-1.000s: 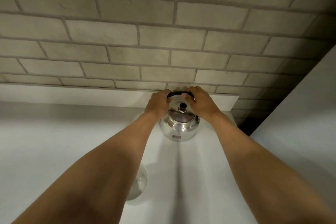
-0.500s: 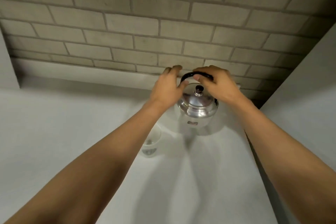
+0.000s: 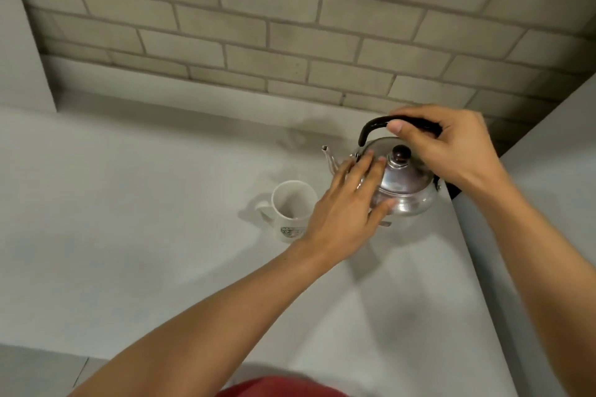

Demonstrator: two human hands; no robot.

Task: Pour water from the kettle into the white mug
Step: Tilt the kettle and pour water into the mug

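Already gripped, the steel kettle (image 3: 403, 185) was unpoured.
Right hand (image 3: 451, 148) was clamped on its handle (image 3: 375, 126); left hand (image 3: 346, 206), fingers spread, steadied it beside the white mug (image 3: 292, 209).

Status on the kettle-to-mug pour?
Done: right hand is closed on the kettle handle. In hand: left hand rests flat on the kettle's lid and side. Left: the white mug looks empty, the spout is not over it, so tilt and pour remain.

Left hand (image 3: 346, 213) is off the handle (image 3: 374, 126), fingers now flat on the kettle (image 3: 403, 190) lid and side. Kettle turned: spout (image 3: 327, 155) now visible, pointing left. White mug (image 3: 292, 209) now fully exposed.
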